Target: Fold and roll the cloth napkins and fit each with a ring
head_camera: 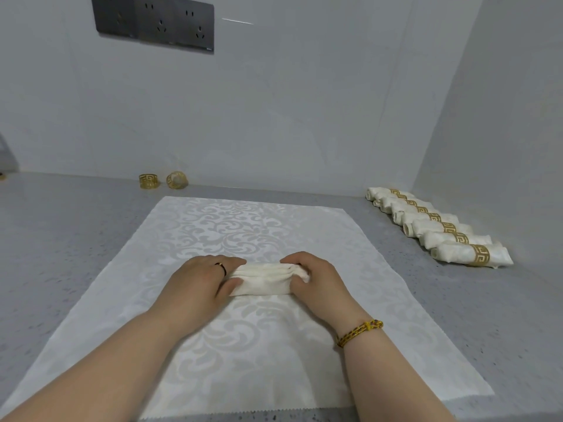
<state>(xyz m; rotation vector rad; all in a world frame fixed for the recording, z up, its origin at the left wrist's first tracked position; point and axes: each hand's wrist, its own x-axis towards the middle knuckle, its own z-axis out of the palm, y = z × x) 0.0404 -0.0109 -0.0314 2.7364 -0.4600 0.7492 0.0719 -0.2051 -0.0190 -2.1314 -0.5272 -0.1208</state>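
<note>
I saw the napkin (pixel 262 278) rolled tight, cream, lying mid patterned cloth (pixel 259 220). Left hand (pixel 201 280) and right hand (pixel 316 278) gripped its ends. Spare rings (pixel 148 181) and finished rolls (pixel 438 228) sat beyond the cloth's edges.

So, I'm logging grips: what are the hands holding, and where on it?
The rolled napkin: left hand grips its left end, right hand its right end.

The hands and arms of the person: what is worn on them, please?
The left hand wears a thin dark finger ring. The right hand has a braided yellow-gold bracelet with small purple spots at the wrist. Both forearms are bare; no sleeves show.
</note>
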